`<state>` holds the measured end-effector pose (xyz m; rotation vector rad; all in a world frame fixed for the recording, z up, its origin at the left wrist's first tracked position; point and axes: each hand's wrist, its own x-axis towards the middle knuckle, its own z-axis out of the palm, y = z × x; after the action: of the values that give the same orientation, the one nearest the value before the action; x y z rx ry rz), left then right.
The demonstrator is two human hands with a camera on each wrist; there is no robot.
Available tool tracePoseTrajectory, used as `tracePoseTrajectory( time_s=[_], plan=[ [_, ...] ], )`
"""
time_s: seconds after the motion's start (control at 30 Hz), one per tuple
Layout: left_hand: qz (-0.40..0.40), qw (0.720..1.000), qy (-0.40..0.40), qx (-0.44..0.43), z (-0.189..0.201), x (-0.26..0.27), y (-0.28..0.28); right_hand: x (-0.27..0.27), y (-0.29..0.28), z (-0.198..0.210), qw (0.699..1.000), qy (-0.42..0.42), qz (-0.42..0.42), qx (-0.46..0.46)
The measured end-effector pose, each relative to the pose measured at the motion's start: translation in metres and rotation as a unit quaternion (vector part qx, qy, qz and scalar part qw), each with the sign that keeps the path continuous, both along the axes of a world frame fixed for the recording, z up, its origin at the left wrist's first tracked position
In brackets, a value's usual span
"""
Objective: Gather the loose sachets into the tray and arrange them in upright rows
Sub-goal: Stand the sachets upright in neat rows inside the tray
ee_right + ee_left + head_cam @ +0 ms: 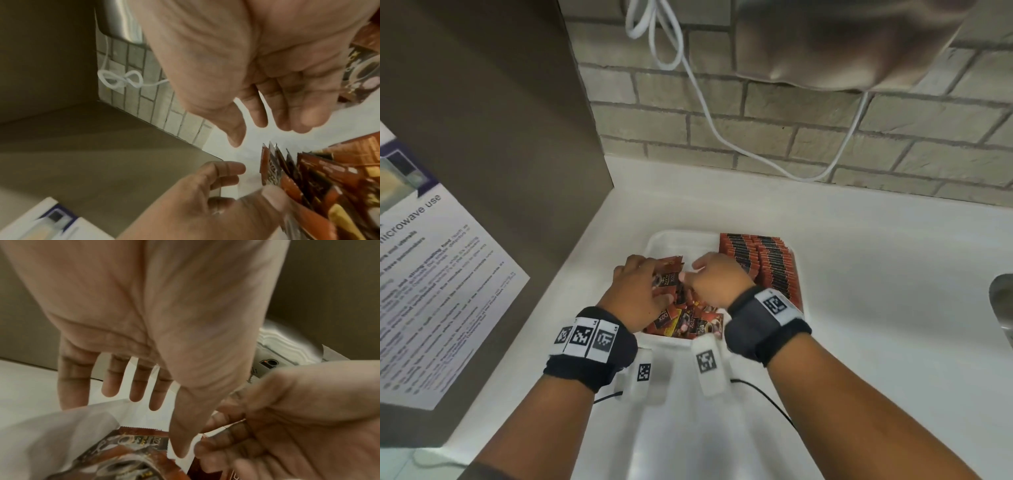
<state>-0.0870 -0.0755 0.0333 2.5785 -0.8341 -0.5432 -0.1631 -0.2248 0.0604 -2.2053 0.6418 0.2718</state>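
Note:
A white tray (664,237) sits on the white counter. Red-and-black sachets stand in upright rows (767,265) along its right side. Loose sachets (688,322) lie jumbled in its left and near part. My left hand (640,291) rests on the loose pile, fingers straight and spread. In the left wrist view its thumb touches a sachet (127,456). My right hand (712,277) hovers beside it with loosely curved fingers, and the right wrist view (261,123) shows nothing in them. A fanned bunch of sachets (308,178) leans by the left thumb.
A brown cabinet side with a microwave notice (448,274) stands close on the left. A white cable (705,113) hangs on the brick wall behind. A metal object (1001,301) sits at the right edge. White tagged pieces (707,363) lie at the tray's near edge.

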Motion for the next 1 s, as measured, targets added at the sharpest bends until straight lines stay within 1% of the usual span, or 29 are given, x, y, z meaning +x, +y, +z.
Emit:
tracePoseTrajectory(
  time_s=[0.1, 0.23, 0.37, 0.47, 0.53, 0.6, 0.63, 0.7, 0.73, 0.77, 0.8, 0.87, 0.93, 1.0],
  plan=[
    [0.004, 1.0, 0.012, -0.005, -0.001, 0.003, 0.003, 0.029, 0.002, -0.004, 0.999, 0.049, -0.016, -0.012],
    [-0.012, 1.0, 0.022, -0.004, -0.002, 0.009, 0.005, 0.057, 0.004, -0.018, 0.996, 0.08, -0.044, -0.003],
    [-0.026, 0.999, 0.017, -0.006, -0.004, 0.014, 0.007, 0.069, 0.005, -0.031, 0.994, 0.091, -0.054, 0.0],
    [-0.03, 0.999, 0.019, -0.005, -0.007, 0.016, 0.008, 0.077, 0.007, -0.041, 0.994, 0.092, -0.055, -0.016],
    [-0.033, 0.999, 0.018, -0.006, -0.008, 0.018, 0.008, 0.081, 0.007, -0.044, 0.993, 0.098, -0.056, -0.039],
    [-0.033, 0.999, 0.02, -0.013, -0.009, 0.019, 0.009, 0.082, 0.006, -0.046, 0.992, 0.109, -0.032, -0.064],
    [-0.033, 0.999, 0.022, -0.018, -0.01, 0.02, 0.01, 0.082, 0.006, -0.045, 0.992, 0.105, -0.03, -0.068],
    [-0.035, 0.999, 0.026, -0.027, -0.01, 0.02, 0.011, 0.078, 0.004, -0.043, 0.995, 0.078, -0.038, -0.042],
    [-0.034, 0.999, 0.026, -0.028, -0.009, 0.02, 0.011, 0.077, 0.003, -0.042, 0.996, 0.062, -0.056, -0.038],
    [-0.033, 0.999, 0.025, -0.027, -0.009, 0.02, 0.011, 0.075, 0.0, -0.04, 0.996, 0.045, -0.054, -0.047],
    [-0.03, 0.999, 0.023, -0.027, -0.009, 0.02, 0.01, 0.074, -0.002, -0.037, 0.996, 0.047, -0.051, -0.063],
    [-0.02, 0.999, 0.02, -0.028, -0.01, 0.019, 0.009, 0.074, -0.007, -0.032, 0.994, 0.018, -0.086, -0.057],
    [-0.008, 0.999, 0.018, -0.025, -0.01, 0.018, 0.007, 0.071, -0.009, -0.025, 0.995, 0.002, -0.077, -0.062],
    [-0.002, 1.0, 0.015, -0.017, -0.011, 0.017, 0.005, 0.067, -0.014, -0.023, 0.993, -0.022, -0.097, -0.067]
  ],
)
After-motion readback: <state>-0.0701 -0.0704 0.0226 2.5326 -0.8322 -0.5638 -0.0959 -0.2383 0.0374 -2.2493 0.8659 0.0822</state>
